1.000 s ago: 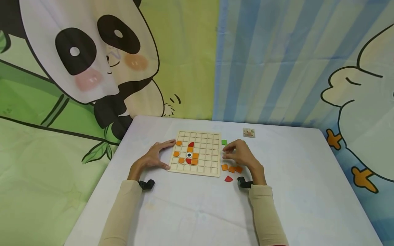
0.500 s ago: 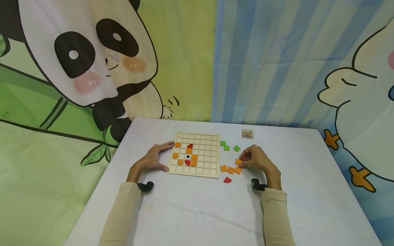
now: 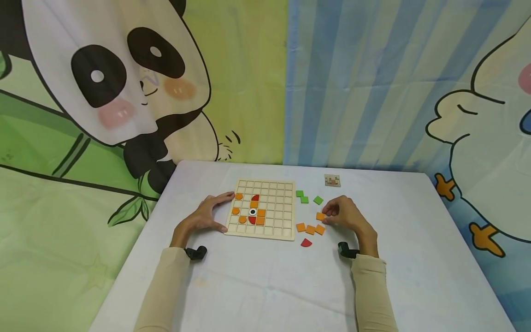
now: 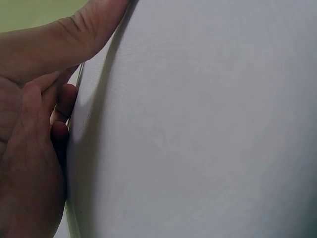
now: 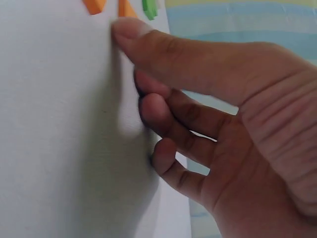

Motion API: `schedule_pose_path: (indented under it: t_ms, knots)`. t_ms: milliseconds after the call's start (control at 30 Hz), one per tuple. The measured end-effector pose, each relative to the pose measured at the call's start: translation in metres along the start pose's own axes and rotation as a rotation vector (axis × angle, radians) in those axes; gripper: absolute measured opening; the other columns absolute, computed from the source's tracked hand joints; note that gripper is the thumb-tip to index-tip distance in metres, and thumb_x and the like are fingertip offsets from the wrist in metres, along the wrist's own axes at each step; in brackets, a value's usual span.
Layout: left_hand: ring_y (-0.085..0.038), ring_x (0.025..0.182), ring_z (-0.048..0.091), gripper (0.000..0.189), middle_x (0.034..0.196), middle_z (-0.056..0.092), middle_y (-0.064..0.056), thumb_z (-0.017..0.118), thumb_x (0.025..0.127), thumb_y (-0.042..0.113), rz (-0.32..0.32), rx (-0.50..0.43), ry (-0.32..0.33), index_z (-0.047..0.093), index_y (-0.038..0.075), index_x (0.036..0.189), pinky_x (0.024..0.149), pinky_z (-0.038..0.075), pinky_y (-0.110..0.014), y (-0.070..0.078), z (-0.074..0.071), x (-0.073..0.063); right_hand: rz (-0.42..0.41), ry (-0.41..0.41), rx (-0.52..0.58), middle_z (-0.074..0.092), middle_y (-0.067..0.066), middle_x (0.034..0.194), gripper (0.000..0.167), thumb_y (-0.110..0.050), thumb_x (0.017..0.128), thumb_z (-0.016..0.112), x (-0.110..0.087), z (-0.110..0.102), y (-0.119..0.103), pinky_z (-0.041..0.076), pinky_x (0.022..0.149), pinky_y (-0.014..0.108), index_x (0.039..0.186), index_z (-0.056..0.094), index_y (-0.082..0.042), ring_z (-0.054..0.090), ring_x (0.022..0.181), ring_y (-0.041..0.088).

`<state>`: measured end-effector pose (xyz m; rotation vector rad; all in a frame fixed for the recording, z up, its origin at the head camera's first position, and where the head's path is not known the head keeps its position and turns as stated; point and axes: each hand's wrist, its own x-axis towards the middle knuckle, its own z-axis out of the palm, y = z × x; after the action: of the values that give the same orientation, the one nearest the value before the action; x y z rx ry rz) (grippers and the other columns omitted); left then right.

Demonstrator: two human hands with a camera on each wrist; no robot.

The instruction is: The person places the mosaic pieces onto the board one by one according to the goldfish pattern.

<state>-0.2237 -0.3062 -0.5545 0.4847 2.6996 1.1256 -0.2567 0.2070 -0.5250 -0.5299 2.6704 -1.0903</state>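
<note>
In the head view, a pale wooden grid board (image 3: 280, 226) lies on the table with orange, red and eye-marked pieces in its left part. My left hand (image 3: 203, 214) spreads thumb and fingers against the board's left edge. To the right of the board, my right hand (image 3: 346, 214) pinches an orange square tile (image 3: 320, 216) at its right side between thumb and fingertips, low over the table. The right wrist view has the thumb tip (image 5: 130, 29) overlapping an orange tile (image 5: 128, 9). The left hand's palm and thumb (image 4: 74, 44) show in the left wrist view, with the board hidden.
Several orange tiles (image 3: 310, 229) and a red quarter-circle piece (image 3: 306, 242) lie in front of the right hand. Green tiles (image 3: 304, 199) lie behind it. A small patterned card (image 3: 332, 180) is farther back on the white table (image 3: 265, 286).
My right hand has moved right and slightly nearer, from beside the board to the orange tile, uncovering the green tiles. The tile has shifted slightly away in the last half second. My left hand stays put.
</note>
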Motion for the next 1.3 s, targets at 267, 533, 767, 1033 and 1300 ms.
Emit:
schedule_pose_path:
  t_ms: [267,533,767,1033,1300]
  knots:
    - [-0.033,0.136,0.045,0.122,0.179,0.037,-0.003,0.108,0.062,0.030,0.003,0.010,-0.006,0.047,0.019,0.167,0.119,0.032,-0.062,0.003,-0.001,-0.001,0.009,0.007,-0.011,0.075,0.005,0.089,0.018,-0.011,0.086,0.091,0.001,0.006,0.000,0.052,0.075,0.025,0.101,0.082,-0.006,0.062,0.082,0.019]
    - [-0.034,0.137,0.045,0.122,0.180,0.037,-0.003,0.108,0.062,0.030,0.003,0.012,-0.003,0.047,0.018,0.167,0.119,0.030,-0.063,0.003,-0.001,-0.001,-0.029,0.064,-0.009,0.074,0.008,0.092,0.020,-0.011,0.085,0.086,0.003,0.009,-0.008,0.052,0.078,0.028,0.102,0.077,-0.005,0.063,0.085,0.021]
    - [-0.033,0.136,0.045,0.122,0.179,0.037,-0.003,0.108,0.061,0.030,0.000,-0.001,-0.008,0.047,0.019,0.167,0.118,0.031,-0.061,0.006,-0.002,-0.002,-0.076,0.100,0.046,0.074,0.009,0.090,0.019,-0.005,0.085,0.084,0.007,0.017,-0.020,0.054,0.076,0.025,0.103,0.077,-0.003,0.063,0.081,0.020]
    - [-0.032,0.135,0.045,0.122,0.179,0.037,-0.003,0.108,0.062,0.029,-0.004,0.001,-0.009,0.047,0.018,0.167,0.118,0.031,-0.060,0.006,-0.001,-0.002,-0.119,0.080,0.084,0.074,0.011,0.090,0.021,-0.004,0.084,0.083,0.015,0.026,-0.034,0.056,0.077,0.028,0.103,0.077,0.000,0.064,0.080,0.022]
    - [-0.033,0.136,0.045,0.122,0.179,0.037,-0.004,0.108,0.063,0.030,-0.004,0.012,-0.007,0.047,0.018,0.167,0.118,0.032,-0.062,0.006,-0.001,-0.002,-0.176,0.057,0.086,0.073,0.008,0.087,0.020,-0.003,0.084,0.082,0.027,0.039,-0.043,0.055,0.075,0.027,0.102,0.077,0.000,0.063,0.078,0.019]
